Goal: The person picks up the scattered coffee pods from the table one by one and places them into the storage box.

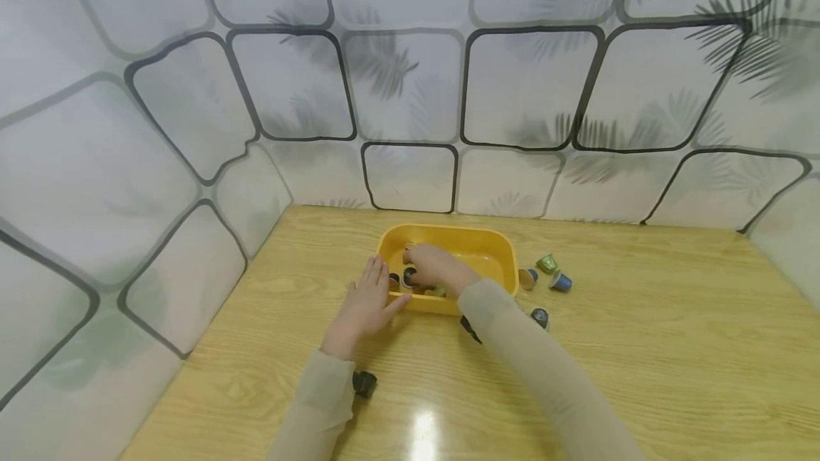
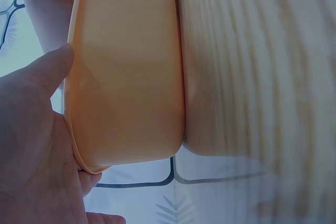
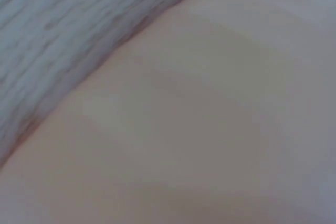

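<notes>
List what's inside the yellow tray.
Inside the yellow tray: dark capsules near its left end, a greenish capsule right of them, and the right hand. Whatever lies beneath that hand is covered.

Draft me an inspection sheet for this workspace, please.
Surface: wooden table, with a bright reflection in front of the tray.
Job's things: yellow tray with capsules inside; blue capsule and green capsule lie outside, to its right, among others.
Clutter: black object beside the left sleeve, too unclear to identify.
Grips: left grip touches the tray's near-left corner; right grip is inside the tray, its hold unclear.
Cables: nothing seen.
Surroundings: pale backdrop with dark outlines and leaf prints.
</notes>
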A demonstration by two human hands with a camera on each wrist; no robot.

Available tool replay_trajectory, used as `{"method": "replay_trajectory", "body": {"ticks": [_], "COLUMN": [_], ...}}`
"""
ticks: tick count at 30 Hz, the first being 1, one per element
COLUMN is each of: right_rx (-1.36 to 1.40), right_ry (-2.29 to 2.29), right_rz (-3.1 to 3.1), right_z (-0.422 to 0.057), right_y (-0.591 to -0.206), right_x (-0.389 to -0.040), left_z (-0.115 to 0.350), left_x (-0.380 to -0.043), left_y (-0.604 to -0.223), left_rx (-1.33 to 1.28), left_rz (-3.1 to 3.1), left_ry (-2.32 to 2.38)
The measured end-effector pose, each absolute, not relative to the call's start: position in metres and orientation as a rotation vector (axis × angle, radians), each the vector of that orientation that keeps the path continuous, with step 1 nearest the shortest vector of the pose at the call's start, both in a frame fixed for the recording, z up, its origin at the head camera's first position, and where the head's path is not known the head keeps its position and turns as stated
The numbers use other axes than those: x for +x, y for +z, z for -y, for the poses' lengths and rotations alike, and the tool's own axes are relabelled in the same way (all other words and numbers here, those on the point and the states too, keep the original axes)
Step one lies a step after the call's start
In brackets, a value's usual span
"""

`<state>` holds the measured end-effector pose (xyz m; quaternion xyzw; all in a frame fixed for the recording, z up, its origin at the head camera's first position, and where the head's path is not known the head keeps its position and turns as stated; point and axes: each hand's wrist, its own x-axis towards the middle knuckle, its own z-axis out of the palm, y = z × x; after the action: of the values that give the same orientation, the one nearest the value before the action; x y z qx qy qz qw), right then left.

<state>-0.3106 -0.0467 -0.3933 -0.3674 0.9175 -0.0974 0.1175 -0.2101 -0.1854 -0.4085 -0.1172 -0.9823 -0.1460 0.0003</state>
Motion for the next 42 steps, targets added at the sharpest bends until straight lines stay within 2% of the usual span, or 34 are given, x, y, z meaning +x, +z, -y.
{"method": "replay_trajectory", "body": {"ticks": [8,22,42], "right_rx": [-1.060,-1.220,-1.123], "right_ry": [-0.376,-0.782,-1.030], "right_rz": [-2.692,-2.686,-2.753], "right_z": [0.043,0.012,-0.050], "right_y": [-0.384,-0.370,-0.362], "right_x": [-0.303,-0.296,-0.274], "left_z": [0.185,0.183,0.184], "left_x": [-0.210,-0.210,-0.211], "left_y": [-0.410,-0.408,-0.408], "left_rx": [-0.362,-0.338,-0.347], "left_rz": [3.093,3.093,3.084], "left_ry": [-0.472,-0.478,-0.469]}}
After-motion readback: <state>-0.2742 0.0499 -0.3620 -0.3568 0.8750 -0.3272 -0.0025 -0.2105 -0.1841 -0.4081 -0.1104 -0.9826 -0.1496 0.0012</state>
